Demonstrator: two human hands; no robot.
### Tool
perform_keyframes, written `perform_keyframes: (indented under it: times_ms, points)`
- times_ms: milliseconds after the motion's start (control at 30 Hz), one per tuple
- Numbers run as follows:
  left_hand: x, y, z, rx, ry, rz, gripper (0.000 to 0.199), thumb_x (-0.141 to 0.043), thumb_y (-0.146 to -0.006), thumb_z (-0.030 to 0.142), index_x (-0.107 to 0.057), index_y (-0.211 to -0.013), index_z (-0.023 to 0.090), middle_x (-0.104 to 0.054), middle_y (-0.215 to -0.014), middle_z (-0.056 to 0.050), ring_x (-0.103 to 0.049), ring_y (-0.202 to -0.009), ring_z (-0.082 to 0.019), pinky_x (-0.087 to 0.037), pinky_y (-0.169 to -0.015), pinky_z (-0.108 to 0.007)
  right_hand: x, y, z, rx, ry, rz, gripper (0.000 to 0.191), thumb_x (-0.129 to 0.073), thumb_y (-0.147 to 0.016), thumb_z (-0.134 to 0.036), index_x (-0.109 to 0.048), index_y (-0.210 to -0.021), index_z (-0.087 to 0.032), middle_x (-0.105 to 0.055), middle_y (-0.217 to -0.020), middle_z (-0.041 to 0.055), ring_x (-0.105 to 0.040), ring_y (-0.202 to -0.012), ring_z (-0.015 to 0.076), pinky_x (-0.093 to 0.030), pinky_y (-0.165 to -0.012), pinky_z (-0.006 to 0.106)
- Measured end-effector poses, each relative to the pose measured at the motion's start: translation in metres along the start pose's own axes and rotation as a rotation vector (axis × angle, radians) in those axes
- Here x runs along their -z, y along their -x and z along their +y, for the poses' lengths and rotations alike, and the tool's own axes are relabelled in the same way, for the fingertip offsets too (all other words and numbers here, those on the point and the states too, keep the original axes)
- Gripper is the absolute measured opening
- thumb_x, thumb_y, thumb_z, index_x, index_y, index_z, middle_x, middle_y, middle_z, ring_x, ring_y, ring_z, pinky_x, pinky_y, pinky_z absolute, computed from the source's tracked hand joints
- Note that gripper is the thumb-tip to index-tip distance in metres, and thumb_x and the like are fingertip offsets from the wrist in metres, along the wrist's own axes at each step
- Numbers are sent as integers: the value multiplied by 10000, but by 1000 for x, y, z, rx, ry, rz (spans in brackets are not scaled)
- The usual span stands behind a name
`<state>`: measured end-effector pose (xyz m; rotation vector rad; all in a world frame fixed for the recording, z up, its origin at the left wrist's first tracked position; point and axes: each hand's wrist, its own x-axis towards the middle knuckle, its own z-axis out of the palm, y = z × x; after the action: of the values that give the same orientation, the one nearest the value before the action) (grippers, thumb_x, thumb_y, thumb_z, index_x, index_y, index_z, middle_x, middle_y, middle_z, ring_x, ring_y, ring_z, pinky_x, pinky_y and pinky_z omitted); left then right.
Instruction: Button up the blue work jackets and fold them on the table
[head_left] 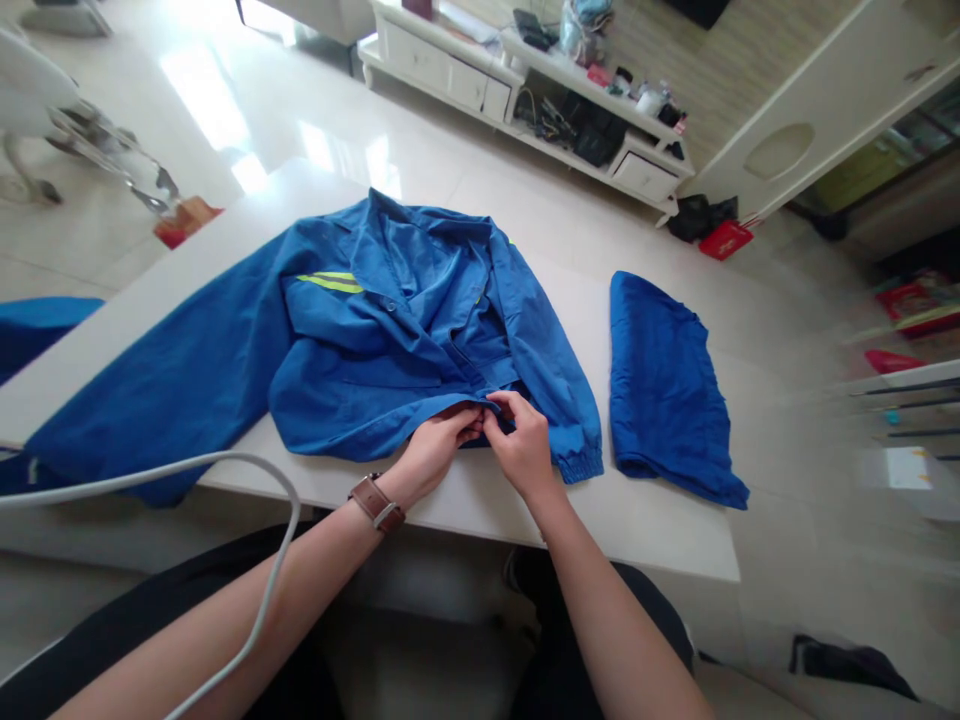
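Observation:
A blue work jacket [360, 340] with a yellow reflective stripe lies spread on the white table [645, 520], collar away from me and sleeves out to both sides. Both hands meet at its bottom hem, near the front opening. My left hand [442, 440], below a brown watch strap, has its fingers partly under the hem and pinches the cloth. My right hand [521, 440] pinches the same edge with thumb and forefinger, touching the left fingertips. Whatever small part lies between the fingertips is hidden.
A folded blue garment [664, 390] lies on the table to the right. A white cable [277, 480] loops across my left forearm. Beyond the table stand a white TV cabinet [465, 75] with clutter and, at left, a small red-orange box [184, 220].

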<state>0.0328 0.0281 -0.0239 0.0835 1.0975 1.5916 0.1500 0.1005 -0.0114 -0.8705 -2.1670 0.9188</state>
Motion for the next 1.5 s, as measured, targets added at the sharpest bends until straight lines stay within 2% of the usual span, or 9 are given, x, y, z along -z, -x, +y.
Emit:
perform_keyframes:
  times_ms: [300,500,667,800,933,1033,1200,1333,1500]
  points:
    - [1,1,2,-54,-180,16,283,-832,-653,377,-725,-794,156,-706,-865,-49,-612,-815,-149,-508,-787,-267,-2,-3,0,-29,-120,12,132,-611,-908,-157,-728,-964,-184,-722,-965,54,-668,-919,195,-514,-853,302]
    - [3,-5,-2,-98,-333,-1,376,-801,-678,430,-693,-919,163,-730,-1016,-84,-641,-869,-171,-535,-878,-322,-2,-4,2,-30,-166,53,167,-582,-908,-86,-721,-932,-175,-711,-952,44,-669,-918,173,-505,-855,284]
    - [10,-11,-8,-179,-515,-24,397,-723,-768,488,-695,-985,157,-737,-1020,-92,-659,-878,-199,-535,-890,-351,-5,-3,5,-52,-103,61,175,-549,-937,-72,-693,-927,-171,-698,-939,46,-656,-908,174,-490,-858,282]
    - [12,-8,-5,-299,-701,-106,258,-648,-838,396,-702,-923,159,-750,-983,-91,-671,-946,-228,-510,-969,-372,-5,-1,4,-52,7,5,54,-650,-910,-129,-659,-922,-180,-666,-949,37,-642,-910,186,-473,-828,276]
    - [10,-7,-11,-388,-777,-144,232,-626,-870,373,-711,-947,172,-757,-1055,-95,-676,-1047,-242,-464,-1064,-380,0,3,0,-59,181,-48,91,-609,-933,-119,-640,-897,-197,-646,-952,37,-631,-889,190,-451,-787,271]
    - [9,-6,-17,-343,-750,-130,265,-637,-876,408,-720,-964,172,-759,-1076,-100,-677,-1069,-250,-460,-1074,-383,3,5,2,-58,235,-60,134,-572,-937,-90,-645,-898,-196,-656,-952,45,-630,-872,196,-435,-756,275]
    - [5,0,-13,-256,-791,-49,254,-637,-869,435,-716,-862,194,-759,-911,-60,-677,-923,-233,-509,-961,-357,2,1,9,-126,88,4,148,-610,-927,-110,-652,-816,-199,-674,-856,18,-634,-822,177,-432,-756,268]
    - [0,5,-7,-234,-747,-67,243,-632,-861,419,-702,-830,188,-746,-878,-46,-673,-867,-217,-522,-890,-332,2,1,6,-154,73,45,173,-650,-916,-141,-634,-750,-186,-662,-792,16,-613,-758,169,-415,-724,269]
    - [3,8,-6,-158,-736,-101,225,-682,-828,428,-750,-857,216,-767,-909,-42,-697,-946,-243,-529,-932,-351,7,9,2,-130,91,20,169,-589,-923,-109,-644,-782,-184,-689,-833,41,-634,-792,186,-420,-732,281]
